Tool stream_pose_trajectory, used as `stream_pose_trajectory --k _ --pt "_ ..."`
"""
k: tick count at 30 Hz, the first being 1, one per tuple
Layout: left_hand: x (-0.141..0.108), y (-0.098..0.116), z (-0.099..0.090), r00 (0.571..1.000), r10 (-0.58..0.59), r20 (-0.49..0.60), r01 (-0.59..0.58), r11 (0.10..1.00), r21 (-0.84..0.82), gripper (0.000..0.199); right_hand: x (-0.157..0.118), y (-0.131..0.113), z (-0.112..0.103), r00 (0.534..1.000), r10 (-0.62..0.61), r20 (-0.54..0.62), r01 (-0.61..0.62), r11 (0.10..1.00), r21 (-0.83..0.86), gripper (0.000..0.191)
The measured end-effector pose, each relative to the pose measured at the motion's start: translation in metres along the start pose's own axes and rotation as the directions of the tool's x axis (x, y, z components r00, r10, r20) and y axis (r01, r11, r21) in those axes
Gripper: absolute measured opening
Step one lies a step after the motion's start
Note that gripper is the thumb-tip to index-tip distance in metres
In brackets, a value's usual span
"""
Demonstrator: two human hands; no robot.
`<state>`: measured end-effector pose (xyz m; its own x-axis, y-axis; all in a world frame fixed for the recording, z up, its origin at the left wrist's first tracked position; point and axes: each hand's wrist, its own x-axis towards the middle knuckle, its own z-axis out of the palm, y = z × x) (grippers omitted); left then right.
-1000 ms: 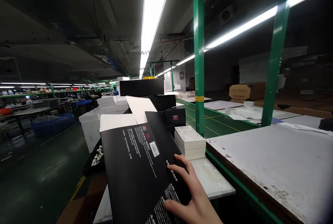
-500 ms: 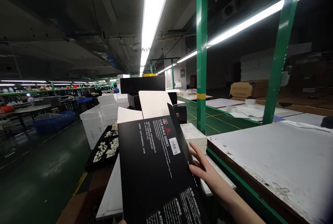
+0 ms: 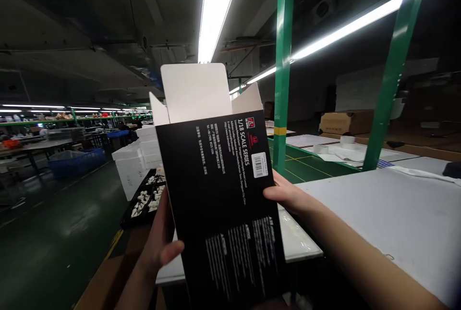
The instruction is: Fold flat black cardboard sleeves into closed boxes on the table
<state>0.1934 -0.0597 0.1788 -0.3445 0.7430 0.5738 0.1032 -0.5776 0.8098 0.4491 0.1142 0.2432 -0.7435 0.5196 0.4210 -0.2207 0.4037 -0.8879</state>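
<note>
A black cardboard box [image 3: 219,194] fills the middle of the view, held up and slightly tilted. Its printed face, with a white barcode label [image 3: 259,165], is toward me. At its top a large white flap [image 3: 196,89] stands up, with smaller side flaps spread on both sides. My left hand [image 3: 163,238] grips the lower left edge, thumb on the front. On the right edge, just below the label, my right hand [image 3: 286,192] clasps the box with its thumb in front. Most fingers of both hands are hidden behind the box.
Left of the box lies a black tray [image 3: 144,204] of small white parts, with white foam boxes [image 3: 127,168] behind. A white-topped table [image 3: 374,218] is at the right, beside green posts [image 3: 283,74]. A cardboard carton [image 3: 345,122] sits farther back.
The box has risen and turned more upright, and its top flaps now show spread. My left hand has come into view on its left edge; my right hand has closed on the right edge.
</note>
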Motion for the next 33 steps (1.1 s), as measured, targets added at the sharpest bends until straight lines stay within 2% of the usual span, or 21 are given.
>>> stream_pose_trajectory --k 2,5,8,10,13,19,24,27,30,33 --pt "0.012 -0.016 -0.014 0.991 0.048 0.124 -0.050 0.999 0.014 0.125 0.007 0.018 0.000 0.999 -0.047 -0.026 0.046 0.999 -0.021 0.127" --pt "0.018 -0.045 -0.031 0.972 0.068 0.225 -0.073 0.997 0.013 0.128 0.010 0.056 0.003 0.991 -0.109 -0.077 0.107 0.994 -0.027 0.124" --pt "0.011 -0.064 -0.034 0.969 0.002 0.247 -0.003 1.000 0.002 0.127 0.006 0.087 0.008 0.985 -0.117 -0.130 0.120 0.993 0.019 0.121" --pt "0.008 -0.067 -0.031 0.983 -0.039 0.179 0.044 0.999 -0.024 0.124 0.002 0.097 0.011 0.985 -0.112 -0.133 0.120 0.991 0.050 0.123" --pt "0.018 -0.058 -0.026 0.996 0.017 0.086 -0.015 0.999 -0.028 0.120 0.001 0.098 0.015 0.984 -0.141 -0.113 0.146 0.988 0.045 0.129" --pt "0.083 -0.029 -0.021 0.978 0.148 0.150 -0.137 0.988 -0.078 0.109 0.011 0.100 0.011 0.987 -0.156 -0.048 0.153 0.987 -0.050 0.124" --pt "0.126 -0.032 -0.016 0.952 0.271 0.145 -0.270 0.962 -0.029 0.085 0.015 0.120 0.001 0.983 -0.173 -0.055 0.169 0.983 -0.072 0.113" --pt "0.134 -0.042 -0.015 0.946 0.300 0.126 -0.296 0.954 -0.053 0.079 0.020 0.118 -0.004 0.986 -0.161 -0.033 0.158 0.985 -0.072 0.108" --pt "0.135 -0.048 -0.014 0.941 0.307 0.142 -0.294 0.950 -0.108 0.074 0.036 0.102 -0.009 0.984 -0.178 -0.022 0.177 0.983 -0.048 0.106" --pt "0.134 -0.050 -0.012 0.951 0.260 0.167 -0.240 0.962 -0.131 0.074 0.062 0.079 -0.013 0.949 -0.278 -0.149 0.275 0.960 -0.041 0.105"
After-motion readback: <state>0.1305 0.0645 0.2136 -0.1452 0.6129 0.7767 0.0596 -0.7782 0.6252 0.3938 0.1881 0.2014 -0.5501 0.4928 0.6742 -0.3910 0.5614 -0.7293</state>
